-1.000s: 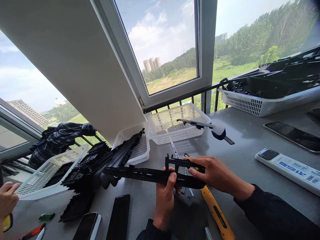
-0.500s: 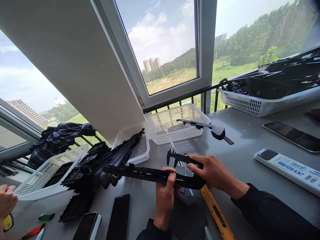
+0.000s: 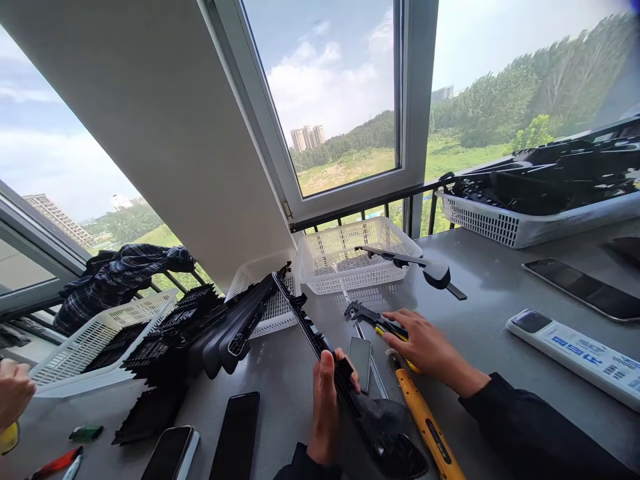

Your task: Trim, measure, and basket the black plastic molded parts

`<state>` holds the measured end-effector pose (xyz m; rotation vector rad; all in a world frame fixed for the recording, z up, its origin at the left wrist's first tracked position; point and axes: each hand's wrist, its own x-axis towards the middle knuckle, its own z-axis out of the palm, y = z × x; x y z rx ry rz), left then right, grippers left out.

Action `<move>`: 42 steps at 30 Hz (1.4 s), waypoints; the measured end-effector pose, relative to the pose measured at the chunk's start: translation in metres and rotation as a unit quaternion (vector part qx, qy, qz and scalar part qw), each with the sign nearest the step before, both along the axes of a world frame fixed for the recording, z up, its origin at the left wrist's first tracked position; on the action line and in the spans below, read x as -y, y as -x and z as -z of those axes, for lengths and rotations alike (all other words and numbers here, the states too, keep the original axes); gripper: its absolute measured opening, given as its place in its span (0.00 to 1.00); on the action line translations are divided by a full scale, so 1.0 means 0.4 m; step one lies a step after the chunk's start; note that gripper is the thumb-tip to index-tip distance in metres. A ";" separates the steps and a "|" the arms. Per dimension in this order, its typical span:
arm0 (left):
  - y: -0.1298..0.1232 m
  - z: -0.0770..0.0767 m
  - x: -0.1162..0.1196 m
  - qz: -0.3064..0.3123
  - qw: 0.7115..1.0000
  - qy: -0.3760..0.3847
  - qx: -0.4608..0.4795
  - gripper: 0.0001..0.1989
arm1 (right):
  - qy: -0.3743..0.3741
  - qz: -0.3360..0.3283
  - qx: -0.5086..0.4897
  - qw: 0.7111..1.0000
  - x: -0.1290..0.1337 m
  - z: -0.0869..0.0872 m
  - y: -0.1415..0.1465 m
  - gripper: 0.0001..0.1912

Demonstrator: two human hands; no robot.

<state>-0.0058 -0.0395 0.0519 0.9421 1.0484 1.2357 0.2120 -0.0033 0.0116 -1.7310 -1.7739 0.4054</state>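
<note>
My left hand [image 3: 326, 407] is closed around a long black plastic trim piece [image 3: 310, 327], which slants from the baskets down toward me. A dark cloth-like piece lies beside its lower end. My right hand [image 3: 433, 347] is low over the table, with its thumb and fingers on the bar of a black caliper [image 3: 366, 316]. Under that hand lies a yellow-and-black tool [image 3: 384, 331], partly hidden. Close by are an orange-yellow handled tool [image 3: 425, 423], a small grey rectangular object [image 3: 359, 360] and a metal ruler-like strip [image 3: 377, 380].
White baskets [image 3: 320, 283] line the window side, one [image 3: 500, 230] piled with black parts. More black trim pieces [image 3: 235, 317] and ridged black parts [image 3: 165, 340] lie left. Phones [image 3: 235, 433] and a white device [image 3: 570, 350] rest nearby. Another person's hand [image 3: 13, 390] shows at far left.
My left hand has turned the trim piece from nearly level to a steep slant. The caliper has moved from above the trim piece down to the table with my right hand.
</note>
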 end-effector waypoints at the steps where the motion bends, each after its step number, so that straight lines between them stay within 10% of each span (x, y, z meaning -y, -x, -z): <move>1: -0.001 -0.001 -0.001 0.017 1.000 -0.012 -0.003 0.36 | -0.013 -0.012 -0.017 1.000 0.004 -0.009 0.007 0.21; 11: 0.028 0.002 -0.033 -0.094 0.990 -0.062 -0.084 0.38 | 0.108 -0.301 -0.204 0.925 0.095 -0.113 0.097 0.30; 16: 0.045 0.019 -0.049 -0.134 0.982 -0.118 -0.061 0.31 | -0.007 -0.213 -0.069 0.975 0.086 -0.069 0.130 0.25; 20: 0.027 0.037 -0.043 -0.064 0.984 -0.157 -0.056 0.31 | -0.086 -0.135 -0.193 0.968 0.068 -0.048 0.114 0.02; 26: 0.002 0.052 -0.027 0.008 0.986 -0.139 -0.091 0.25 | -0.031 -0.018 -0.504 0.863 0.050 -0.076 0.068 0.27; 34: 0.010 0.039 -0.042 -0.001 0.991 -0.112 -0.077 0.27 | 0.014 0.005 -0.706 0.708 0.032 -0.120 -0.001 0.33; 42: 0.016 0.047 -0.056 -0.055 0.995 -0.077 -0.036 0.26 | 0.083 -0.023 -0.717 0.692 0.026 -0.112 -0.007 0.36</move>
